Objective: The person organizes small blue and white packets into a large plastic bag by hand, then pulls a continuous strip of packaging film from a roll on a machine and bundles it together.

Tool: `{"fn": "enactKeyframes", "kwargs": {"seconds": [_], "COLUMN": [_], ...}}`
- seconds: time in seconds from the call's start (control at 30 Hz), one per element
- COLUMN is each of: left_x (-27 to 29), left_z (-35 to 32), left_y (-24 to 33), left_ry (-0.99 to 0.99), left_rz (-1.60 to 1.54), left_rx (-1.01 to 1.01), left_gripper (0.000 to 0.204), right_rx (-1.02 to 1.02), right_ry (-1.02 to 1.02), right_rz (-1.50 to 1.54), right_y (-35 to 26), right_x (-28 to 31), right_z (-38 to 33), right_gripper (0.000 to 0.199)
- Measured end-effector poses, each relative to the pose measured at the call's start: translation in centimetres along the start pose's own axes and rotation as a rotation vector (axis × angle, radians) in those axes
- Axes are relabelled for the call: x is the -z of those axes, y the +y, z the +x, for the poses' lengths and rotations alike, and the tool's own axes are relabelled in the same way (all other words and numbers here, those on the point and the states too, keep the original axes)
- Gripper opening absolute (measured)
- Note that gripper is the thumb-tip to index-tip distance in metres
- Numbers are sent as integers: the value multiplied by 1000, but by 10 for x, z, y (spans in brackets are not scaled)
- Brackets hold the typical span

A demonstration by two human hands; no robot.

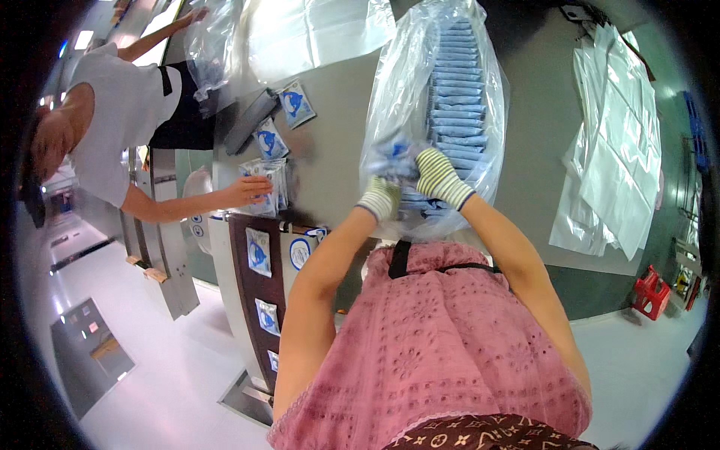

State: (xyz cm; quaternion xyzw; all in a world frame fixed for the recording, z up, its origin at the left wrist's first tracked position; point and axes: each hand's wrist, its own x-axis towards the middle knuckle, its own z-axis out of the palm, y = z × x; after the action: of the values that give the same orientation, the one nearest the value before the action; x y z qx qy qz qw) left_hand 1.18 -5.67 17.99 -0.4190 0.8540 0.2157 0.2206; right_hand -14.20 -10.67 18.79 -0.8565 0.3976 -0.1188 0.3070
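A large clear plastic bag (409, 82) lies on the grey table (337, 127), filled with a long stack of flat blue packets (457, 90). Both my hands wear striped knit gloves. My left hand (380, 198) grips the near end of the bag and the packets inside it. My right hand (439, 176) is closed over the same near end, just to the right and slightly farther away. My forearms come up from my pink top at the lower middle.
A co-worker in a white shirt (124, 105) stands at the left; one hand (247, 190) rests on blue-printed packets (271, 184), the other (196, 15) reaches to a clear bag. More packets (297, 103) lie nearby. Flat clear bags (615, 142) are piled at right. A red crate (651, 294) sits on the floor.
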Motion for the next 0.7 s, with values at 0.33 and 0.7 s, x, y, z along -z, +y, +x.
{"fn": "enactKeyframes", "kwargs": {"seconds": [0.33,0.7], "left_x": [9,-40], "left_z": [-60,-47], "left_y": [-23,-34], "left_ry": [141,848], "left_rz": [283,90], "left_rx": [19,91], "left_gripper": [55,29], "right_rx": [68,144], "right_ry": [-289,-201], "right_rz": [-329,-477], "right_y": [-22,-25], "right_x": [-21,-63], "right_z": [-10,-41], "right_gripper": [84,67]}}
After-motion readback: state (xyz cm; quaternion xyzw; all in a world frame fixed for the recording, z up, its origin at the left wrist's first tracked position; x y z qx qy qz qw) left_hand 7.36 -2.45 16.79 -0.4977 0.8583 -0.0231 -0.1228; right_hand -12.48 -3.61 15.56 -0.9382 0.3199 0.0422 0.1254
